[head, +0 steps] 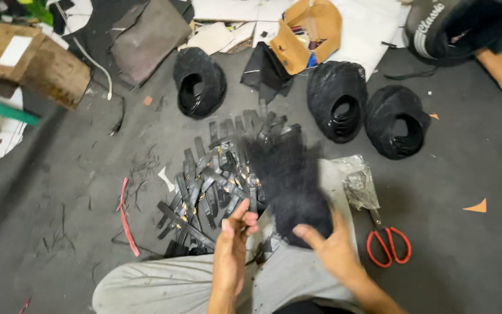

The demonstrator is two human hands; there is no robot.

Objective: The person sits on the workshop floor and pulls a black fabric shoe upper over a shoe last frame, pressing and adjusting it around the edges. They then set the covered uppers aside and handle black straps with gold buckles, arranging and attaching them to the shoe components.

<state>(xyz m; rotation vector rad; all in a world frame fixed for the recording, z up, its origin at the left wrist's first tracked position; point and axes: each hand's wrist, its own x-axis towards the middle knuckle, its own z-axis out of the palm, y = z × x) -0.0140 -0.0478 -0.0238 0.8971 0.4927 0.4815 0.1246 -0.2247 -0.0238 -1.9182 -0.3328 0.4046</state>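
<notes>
1. I sit on the dark floor (466, 174), knees in grey cloth at the bottom edge of view.
2. My right hand (335, 247) grasps a black bundle (289, 180), motion-blurred; it looks like a sheaf of thin black strips. Thumb and fingers wrap its lower end, just above my lap.
3. My left hand (233, 244) sits beside it, fingertips pinched together near the bundle's lower left edge. What they pinch is too small to tell; possibly a single strip.
4. Straight ahead of my hands lies a loose heap of short black strap pieces (216, 180) with small gold fittings, spread toward the left.
5. Handling, my judgement: the bundle is light and floppy and fans out when moved, so the hold belongs low, at the gathered end, squeezed firmly or pieces will slide loose.
6. Red-handled scissors (386, 238) lie on the floor just right of my right hand, next to a crumpled clear plastic bag (358, 183).
7. Three black coiled rolls (198, 81) stand farther off; an open cardboard box (312, 32) lies behind them.
</notes>
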